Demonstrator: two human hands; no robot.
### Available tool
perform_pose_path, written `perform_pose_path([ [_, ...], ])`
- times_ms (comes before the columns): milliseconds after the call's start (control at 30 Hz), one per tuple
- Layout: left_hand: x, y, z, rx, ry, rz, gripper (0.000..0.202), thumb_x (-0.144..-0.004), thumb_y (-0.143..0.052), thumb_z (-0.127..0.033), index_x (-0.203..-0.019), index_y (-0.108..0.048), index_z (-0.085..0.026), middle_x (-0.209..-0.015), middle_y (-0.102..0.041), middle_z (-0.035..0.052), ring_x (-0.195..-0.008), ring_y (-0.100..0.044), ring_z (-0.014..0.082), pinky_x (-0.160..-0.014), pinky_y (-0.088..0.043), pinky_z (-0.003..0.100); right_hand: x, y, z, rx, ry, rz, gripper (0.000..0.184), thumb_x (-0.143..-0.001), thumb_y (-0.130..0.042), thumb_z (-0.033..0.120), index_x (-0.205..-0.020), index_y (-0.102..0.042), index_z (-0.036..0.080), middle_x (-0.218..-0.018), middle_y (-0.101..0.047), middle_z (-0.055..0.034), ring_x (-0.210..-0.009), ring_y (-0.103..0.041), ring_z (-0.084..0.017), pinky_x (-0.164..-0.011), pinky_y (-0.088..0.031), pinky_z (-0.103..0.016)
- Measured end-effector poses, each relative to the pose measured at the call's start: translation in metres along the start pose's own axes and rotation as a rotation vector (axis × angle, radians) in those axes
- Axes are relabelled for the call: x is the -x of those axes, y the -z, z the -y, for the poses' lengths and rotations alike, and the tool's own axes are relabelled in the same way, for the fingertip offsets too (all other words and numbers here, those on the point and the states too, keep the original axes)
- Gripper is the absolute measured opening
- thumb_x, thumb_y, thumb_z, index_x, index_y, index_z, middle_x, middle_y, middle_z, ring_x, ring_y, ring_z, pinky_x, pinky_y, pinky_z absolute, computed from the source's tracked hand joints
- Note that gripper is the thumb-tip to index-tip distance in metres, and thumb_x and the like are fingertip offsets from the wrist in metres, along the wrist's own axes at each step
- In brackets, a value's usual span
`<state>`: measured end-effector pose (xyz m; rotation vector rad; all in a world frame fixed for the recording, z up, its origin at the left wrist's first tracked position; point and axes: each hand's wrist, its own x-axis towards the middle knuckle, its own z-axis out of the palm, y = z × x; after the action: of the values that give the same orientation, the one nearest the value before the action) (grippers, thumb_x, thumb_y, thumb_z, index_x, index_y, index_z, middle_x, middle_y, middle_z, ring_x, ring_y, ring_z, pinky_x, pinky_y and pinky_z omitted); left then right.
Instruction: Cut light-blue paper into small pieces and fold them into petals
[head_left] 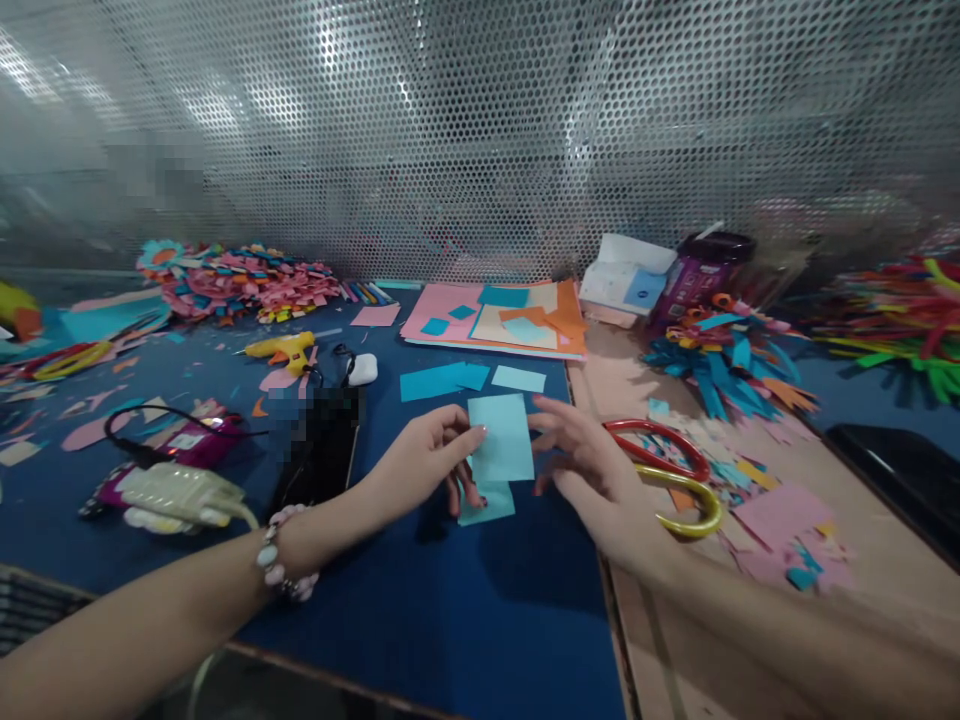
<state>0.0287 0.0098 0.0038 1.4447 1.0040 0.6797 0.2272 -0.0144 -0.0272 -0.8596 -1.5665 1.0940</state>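
A light blue paper rectangle (501, 440) is held upright just above the dark blue mat (450, 610). My left hand (427, 460) pinches its left edge between thumb and fingers. My right hand (581, 465) is at its right edge, fingers spread and touching the paper. A second, smaller light blue piece (487, 503) lies on the mat just below, under my left fingers. More blue paper pieces (442, 381) lie behind on the mat.
Red and yellow scissors (667, 470) lie right of my right hand. A yellow glue gun (285, 349), a phone (319, 450) and a cabled charger (180, 490) sit left. Stacked coloured sheets (495, 318), paper flowers (232, 280) and scraps (780, 520) surround. Perforated metal wall (480, 130) behind.
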Motion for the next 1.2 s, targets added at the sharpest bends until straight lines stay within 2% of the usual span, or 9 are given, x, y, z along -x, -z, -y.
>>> perform_pose_path([
  [67, 0.000, 0.001, -0.001, 0.043, 0.034, 0.039, 0.028, -0.087, -0.050, -0.045, -0.082, -0.041, -0.019, -0.047, -0.058, -0.0030, -0.039, -0.060, 0.0148, -0.035, -0.045, 0.021, -0.001, 0.005, 0.000, 0.179, 0.063, 0.063, 0.040, -0.082, -0.049, 0.010, -0.115, -0.057, 0.032, -0.122, -0.048, -0.0042, -0.095, -0.057, -0.017, -0.078, -0.053, -0.034],
  [200, 0.002, -0.001, 0.000, 0.062, 0.021, 0.066, 0.028, -0.086, -0.051, -0.045, -0.087, -0.045, -0.018, -0.055, -0.062, -0.0019, -0.044, -0.064, 0.0161, -0.036, -0.048, 0.021, -0.006, 0.007, 0.002, 0.345, 0.152, 0.062, 0.015, -0.083, -0.061, 0.024, -0.097, -0.067, 0.028, -0.126, -0.044, -0.0051, -0.112, -0.049, -0.021, -0.096, -0.044, -0.040],
  [333, 0.004, -0.004, 0.001, 0.048, -0.031, 0.024, 0.025, -0.085, -0.053, -0.042, -0.091, -0.050, -0.017, -0.061, -0.063, -0.0023, -0.047, -0.064, 0.0151, -0.038, -0.049, 0.022, -0.008, 0.003, 0.004, 0.432, 0.215, 0.030, 0.007, -0.080, -0.066, 0.029, -0.085, -0.070, 0.026, -0.137, -0.035, -0.0034, -0.121, -0.042, -0.023, -0.101, -0.039, -0.040],
  [433, 0.005, -0.004, -0.001, 0.044, -0.085, 0.060, 0.027, -0.087, -0.052, -0.038, -0.101, -0.057, -0.015, -0.070, -0.066, 0.0007, -0.058, -0.066, 0.0154, -0.047, -0.052, 0.024, -0.006, 0.001, 0.003, 0.439, 0.229, 0.001, 0.006, -0.079, -0.068, 0.028, -0.078, -0.066, 0.023, -0.132, -0.040, -0.0045, -0.121, -0.042, -0.023, -0.103, -0.036, -0.040],
  [533, 0.006, -0.004, -0.002, 0.046, -0.127, 0.105, 0.030, -0.087, -0.053, -0.034, -0.110, -0.059, -0.015, -0.085, -0.070, 0.0043, -0.073, -0.068, 0.0156, -0.063, -0.055, 0.026, -0.006, -0.001, 0.000, 0.345, 0.173, -0.067, 0.012, -0.079, -0.067, 0.029, -0.079, -0.058, 0.021, -0.115, -0.049, -0.0052, -0.111, -0.049, -0.020, -0.098, -0.039, -0.037],
  [633, 0.007, -0.004, -0.001, 0.008, -0.149, 0.086, 0.035, -0.080, -0.065, -0.031, -0.111, -0.060, -0.016, -0.100, -0.070, 0.0057, -0.086, -0.068, 0.0172, -0.079, -0.054, 0.029, -0.007, -0.004, -0.003, 0.168, 0.048, -0.128, 0.020, -0.079, -0.067, 0.032, -0.088, -0.052, 0.023, -0.095, -0.053, -0.0022, -0.092, -0.055, -0.016, -0.083, -0.046, -0.032],
  [833, 0.007, -0.007, 0.003, -0.026, -0.174, 0.064, 0.034, -0.080, -0.064, -0.032, -0.111, -0.062, -0.018, -0.109, -0.069, 0.0055, -0.100, -0.066, 0.0204, -0.091, -0.051, 0.032, -0.009, -0.011, 0.003, -0.034, -0.084, -0.190, 0.056, -0.075, -0.070, 0.030, -0.123, -0.041, 0.026, -0.091, -0.056, 0.0006, -0.084, -0.058, -0.014, -0.078, -0.049, -0.029],
  [1033, 0.007, -0.009, 0.006, 0.001, -0.137, 0.034, 0.032, -0.084, -0.058, -0.035, -0.110, -0.062, -0.017, -0.111, -0.068, 0.0071, -0.098, -0.067, 0.0199, -0.091, -0.053, 0.034, -0.010, -0.016, 0.010, -0.038, -0.249, -0.265, 0.029, -0.072, -0.070, 0.040, -0.086, -0.055, 0.020, -0.074, -0.059, 0.0018, -0.071, -0.056, -0.014, -0.065, -0.045, -0.026],
  [1200, 0.005, -0.010, 0.011, 0.061, -0.111, 0.009, 0.034, -0.084, -0.057, -0.035, -0.112, -0.061, -0.016, -0.109, -0.069, 0.0073, -0.095, -0.068, 0.0194, -0.089, -0.054, 0.035, -0.009, -0.016, 0.007, -0.047, -0.279, -0.268, 0.028, -0.070, -0.072, 0.041, -0.082, -0.058, 0.019, -0.064, -0.056, 0.0038, -0.062, -0.050, -0.011, -0.057, -0.039, -0.023],
])
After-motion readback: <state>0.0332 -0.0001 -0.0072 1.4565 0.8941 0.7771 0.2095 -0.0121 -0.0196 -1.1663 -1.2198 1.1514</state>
